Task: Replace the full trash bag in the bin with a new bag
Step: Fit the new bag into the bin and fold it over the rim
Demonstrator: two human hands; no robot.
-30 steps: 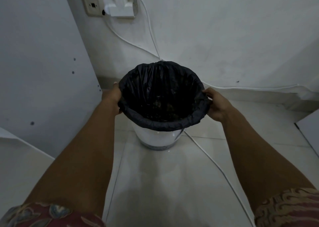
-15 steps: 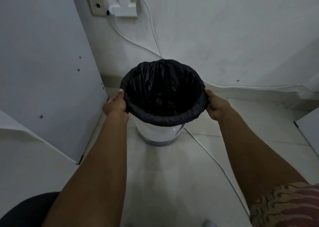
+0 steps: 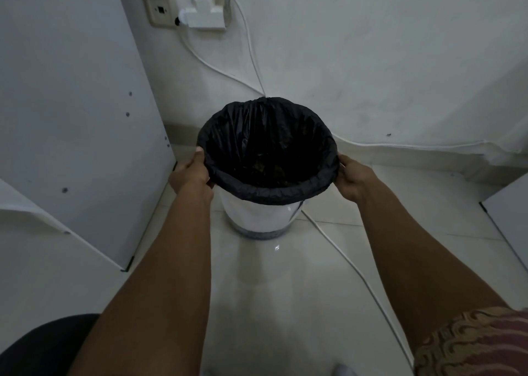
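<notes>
A small white round bin (image 3: 258, 218) stands on the tiled floor by the wall. A black trash bag (image 3: 268, 192) lines it, its edge folded over the rim, with dark rubbish showing at the bottom. My left hand (image 3: 190, 174) grips the folded edge of the bag at the left side of the rim. My right hand (image 3: 353, 178) grips the same edge at the right side. Both forearms reach forward from the bottom of the head view.
A white panel (image 3: 80, 118) stands close on the left of the bin. White cables (image 3: 343, 258) run from a wall socket with an adapter (image 3: 204, 15) down behind the bin and across the floor. A dark round object (image 3: 43, 344) sits bottom left.
The view has shifted so the bin sits a little higher and more centred. Both hands stay at the bag's rim; the left hand has moved forward onto the folded edge.
</notes>
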